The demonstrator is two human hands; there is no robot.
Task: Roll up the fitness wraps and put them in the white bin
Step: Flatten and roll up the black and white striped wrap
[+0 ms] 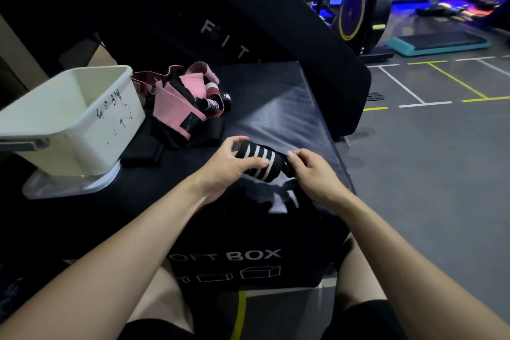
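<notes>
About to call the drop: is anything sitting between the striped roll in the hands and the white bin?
Nothing visible blocks it. The black-and-white striped wrap, held by the left hand and right hand, has open air above the soft box top leftward to the white bin. The pile of pink and black wraps lies behind that line.

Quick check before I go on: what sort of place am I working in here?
Most likely a gym floor. An exercise bike and an aerobic step platform stand in the background, the floor has taped lines, and the work surface is a padded soft box.
</notes>
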